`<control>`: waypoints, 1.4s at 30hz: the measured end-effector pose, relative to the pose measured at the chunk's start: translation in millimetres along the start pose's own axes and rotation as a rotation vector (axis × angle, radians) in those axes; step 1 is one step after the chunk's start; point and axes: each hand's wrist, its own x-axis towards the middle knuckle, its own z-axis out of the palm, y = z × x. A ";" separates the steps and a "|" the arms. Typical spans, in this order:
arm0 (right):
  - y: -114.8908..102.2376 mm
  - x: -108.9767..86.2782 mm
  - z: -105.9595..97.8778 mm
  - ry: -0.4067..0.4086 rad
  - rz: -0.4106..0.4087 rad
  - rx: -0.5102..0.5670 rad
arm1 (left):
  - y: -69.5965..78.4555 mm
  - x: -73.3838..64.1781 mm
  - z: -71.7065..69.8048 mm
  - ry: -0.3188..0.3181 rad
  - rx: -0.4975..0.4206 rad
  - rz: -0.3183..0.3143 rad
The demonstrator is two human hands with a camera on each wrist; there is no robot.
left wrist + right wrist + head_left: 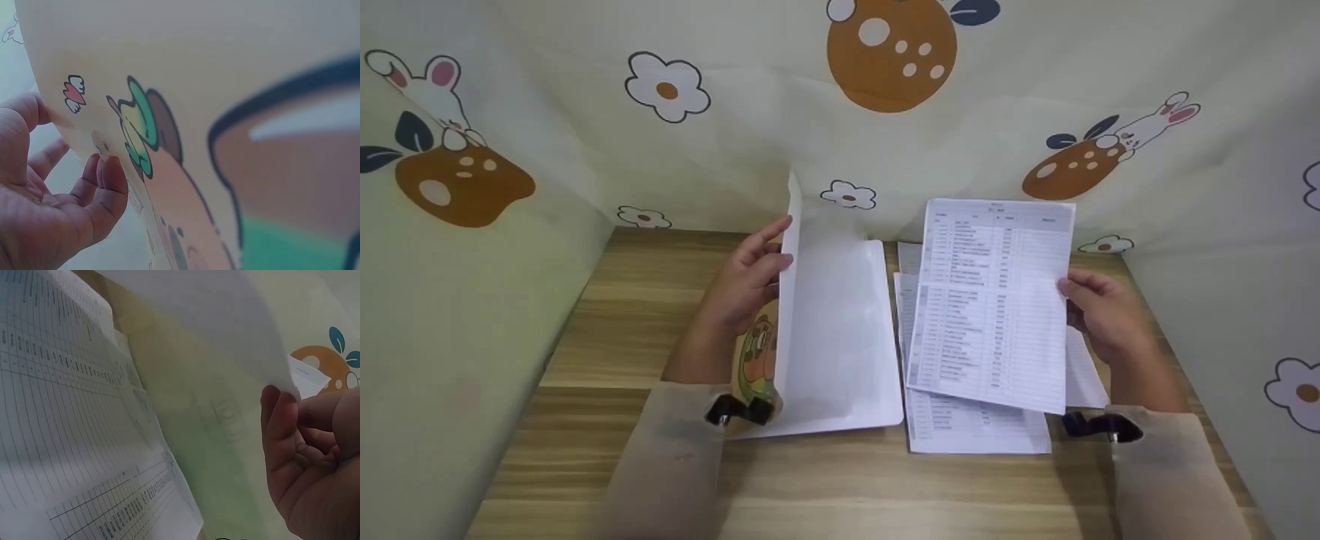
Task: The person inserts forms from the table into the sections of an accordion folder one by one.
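Note:
A folder (840, 337) stands open on the table, its white inside showing. My left hand (742, 281) grips the outer edge of its raised front cover (791, 255). Cartoon figures decorate that cover's outside (169, 73), and a small tab (101, 145) shows at the fingertips in the left wrist view. To the folder's right, my right hand (1110, 311) pinches a printed table sheet (997, 307) by its right edge, thumb on the front. The sheet is lifted and tilted over other printed papers (979, 435) lying on the table.
The wood-grain table (825, 487) has cloth walls with fruit, flower and rabbit prints behind it (750, 157) and at both sides. A further paper corner (1084, 375) sticks out to the right of the lifted sheet. Dark wrist mounts sit on both sleeves.

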 end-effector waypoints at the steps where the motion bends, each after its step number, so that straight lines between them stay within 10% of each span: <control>1: -1.9 -0.9 1.0 0.001 0.004 0.008 | -0.3 0.1 0.0 0.001 0.004 -0.001; 22: -62.0 -20.2 42.2 -0.164 -0.018 0.315 | -1.1 0.0 1.1 -0.010 0.013 -0.020; 42: -73.5 -13.3 117.7 -0.267 -0.037 0.325 | -1.6 -1.1 5.7 -0.006 0.009 -0.021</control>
